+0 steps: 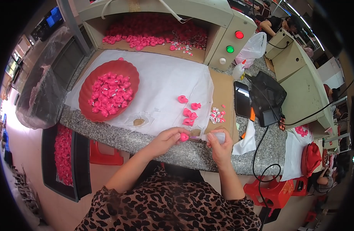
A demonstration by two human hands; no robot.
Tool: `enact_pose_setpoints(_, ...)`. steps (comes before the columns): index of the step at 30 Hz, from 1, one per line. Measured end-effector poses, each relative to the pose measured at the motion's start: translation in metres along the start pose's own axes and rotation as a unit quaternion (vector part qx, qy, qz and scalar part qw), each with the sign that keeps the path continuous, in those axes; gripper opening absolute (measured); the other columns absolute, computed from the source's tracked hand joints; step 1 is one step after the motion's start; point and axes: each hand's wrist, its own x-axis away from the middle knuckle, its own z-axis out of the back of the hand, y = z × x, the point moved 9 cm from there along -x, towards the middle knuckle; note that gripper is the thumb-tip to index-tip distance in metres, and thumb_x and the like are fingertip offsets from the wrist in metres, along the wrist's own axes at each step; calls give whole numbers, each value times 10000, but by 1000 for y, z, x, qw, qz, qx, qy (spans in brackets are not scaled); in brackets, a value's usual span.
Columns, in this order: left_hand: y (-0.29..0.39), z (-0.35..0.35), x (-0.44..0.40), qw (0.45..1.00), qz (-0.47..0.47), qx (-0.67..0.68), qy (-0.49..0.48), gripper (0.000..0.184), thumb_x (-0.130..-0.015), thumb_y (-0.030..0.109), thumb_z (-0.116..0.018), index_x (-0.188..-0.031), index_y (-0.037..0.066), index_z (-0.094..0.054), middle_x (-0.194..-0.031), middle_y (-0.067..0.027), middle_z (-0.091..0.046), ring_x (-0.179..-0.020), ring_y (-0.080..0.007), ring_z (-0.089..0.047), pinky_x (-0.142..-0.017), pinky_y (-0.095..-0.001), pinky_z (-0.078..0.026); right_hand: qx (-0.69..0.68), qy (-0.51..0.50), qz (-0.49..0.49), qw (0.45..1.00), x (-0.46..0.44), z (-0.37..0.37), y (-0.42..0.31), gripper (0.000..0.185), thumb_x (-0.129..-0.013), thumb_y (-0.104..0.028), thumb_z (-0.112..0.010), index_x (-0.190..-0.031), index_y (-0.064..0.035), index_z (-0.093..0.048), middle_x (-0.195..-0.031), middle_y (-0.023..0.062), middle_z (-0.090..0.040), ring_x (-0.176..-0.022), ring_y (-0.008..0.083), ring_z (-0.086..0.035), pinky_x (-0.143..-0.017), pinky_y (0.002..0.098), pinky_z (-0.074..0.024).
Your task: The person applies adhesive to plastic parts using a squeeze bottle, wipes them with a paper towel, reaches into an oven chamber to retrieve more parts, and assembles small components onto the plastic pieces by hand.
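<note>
My left hand (168,139) pinches a small pink plastic piece (184,137) over the table's front edge. Closed around a small translucent squeeze bottle (221,137) is my right hand (220,151); the bottle's thin tip points left at the pink piece, and I cannot tell if they touch. Just beyond my hands, several loose pink pieces (188,112) lie on the white sheet (165,81). Small silver-and-pink bits (217,115) are heaped to their right on cardboard. A red scalloped bowl (84,96) filled with similar pink pieces stands at the left.
Behind the sheet is a cream machine housing (221,42), its opening piled with pink pieces. On the right lie a phone (242,99), a black bag (266,96), a red-capped bottle (239,70) and a cable. A black crate (82,165) of pink pieces stands below left.
</note>
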Motion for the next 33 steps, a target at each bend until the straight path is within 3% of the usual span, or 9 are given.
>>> enact_pose_setpoints(25, -4, 6, -3, 999, -34, 9, 25, 205, -869, 132, -403, -1040, 31, -454, -848, -9, -490, -734, -74, -437, -649, -201, -390, 37, 44, 60, 997, 14, 0, -1, 131, -767, -61, -576, -829, -9, -473, -776, 32, -448, -544, 84, -473, -468, 185, -384)
enact_pose_setpoints(33, 1, 6, -3, 995, -81, 56, 27, 132, -836, 61, -474, -946, 24, -412, -962, -64, -458, -852, -122, -467, -736, -248, -411, 60, 72, 83, 992, 23, -3, -2, 121, -779, -56, -564, -832, -10, -466, -773, 34, -449, -558, 85, -481, -477, 189, -398)
